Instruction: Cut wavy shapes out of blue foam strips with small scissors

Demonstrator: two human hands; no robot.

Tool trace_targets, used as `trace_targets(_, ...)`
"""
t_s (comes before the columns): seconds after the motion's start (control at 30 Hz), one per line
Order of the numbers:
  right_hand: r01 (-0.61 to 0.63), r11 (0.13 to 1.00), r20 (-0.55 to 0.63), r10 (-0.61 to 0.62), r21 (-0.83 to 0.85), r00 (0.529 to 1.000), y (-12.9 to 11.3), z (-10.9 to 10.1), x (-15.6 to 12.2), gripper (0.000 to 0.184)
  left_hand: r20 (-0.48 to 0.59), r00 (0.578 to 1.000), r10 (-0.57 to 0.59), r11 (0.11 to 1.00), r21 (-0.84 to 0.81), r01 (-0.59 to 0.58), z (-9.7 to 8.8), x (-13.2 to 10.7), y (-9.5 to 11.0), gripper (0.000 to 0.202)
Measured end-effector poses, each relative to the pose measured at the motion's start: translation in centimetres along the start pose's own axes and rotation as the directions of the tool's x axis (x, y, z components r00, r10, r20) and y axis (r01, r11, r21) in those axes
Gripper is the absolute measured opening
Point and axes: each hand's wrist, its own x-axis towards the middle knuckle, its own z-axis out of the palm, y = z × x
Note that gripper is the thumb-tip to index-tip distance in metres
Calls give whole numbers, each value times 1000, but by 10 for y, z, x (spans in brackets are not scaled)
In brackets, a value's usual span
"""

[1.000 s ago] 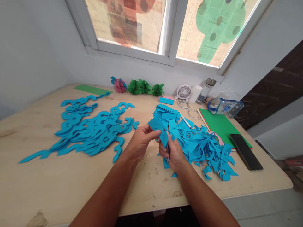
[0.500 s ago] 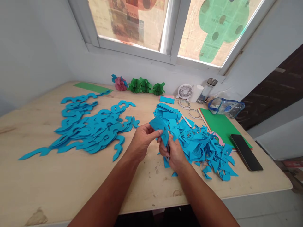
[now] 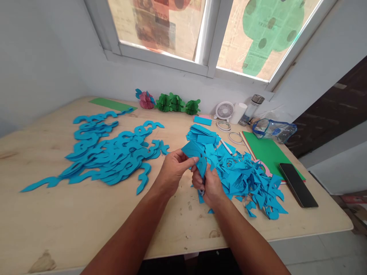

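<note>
while the left hand (image 3: 171, 170) pinches blue paper (image 3: 190, 149), pouch lettering (image 3: 276, 132) is illegible.

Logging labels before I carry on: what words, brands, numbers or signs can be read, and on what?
None can be read.
Right window pane: rows of small print, too blurred to read.
Clear pouch: a blue mark, too small to read.
</note>
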Motion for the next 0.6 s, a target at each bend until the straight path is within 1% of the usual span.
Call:
trace_targets(0.23,9,1000,-10,-9,-3,1000,0,1,0,44,7,1000,4,1000,-9,-4,-1,1,-2,20)
trace_targets(0.37,16,1000,-29,-17,-16,999,1,2,0,44,31,1000,2,1000,-29,-1,-2,2,-4,19)
trace_targets(0.6,19,1000,-35,-20,-16,999,1,2,-1,44,32,999,-9,1000,-21,10,-3,3,-4,19)
